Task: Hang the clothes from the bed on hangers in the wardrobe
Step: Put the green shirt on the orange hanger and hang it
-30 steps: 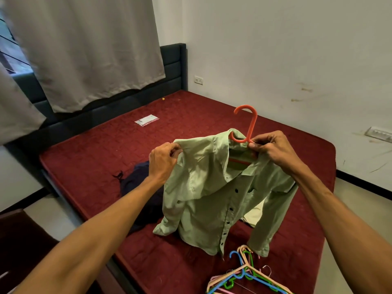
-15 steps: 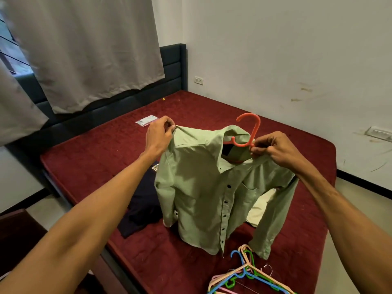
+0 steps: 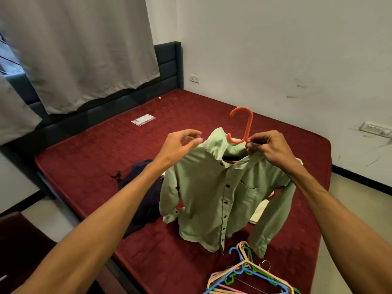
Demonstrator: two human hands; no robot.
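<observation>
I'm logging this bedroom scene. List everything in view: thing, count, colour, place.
quilted mattress: one, dark red, centre
orange plastic hanger: one, orange, held above the mattress
light green button-up shirt: one, green, on the orange hanger
dark navy garment: one, navy, on the mattress, left of the shirt
white cloth: one, white, behind the shirt
loose plastic hangers: several, mixed colours, near mattress corner
clear plastic packet: one, clear, far mattress
grey curtain: two panels, grey, upper left
left hand: one, open, beside shirt's shoulder
right hand: one, pinching the hanger's neck
</observation>
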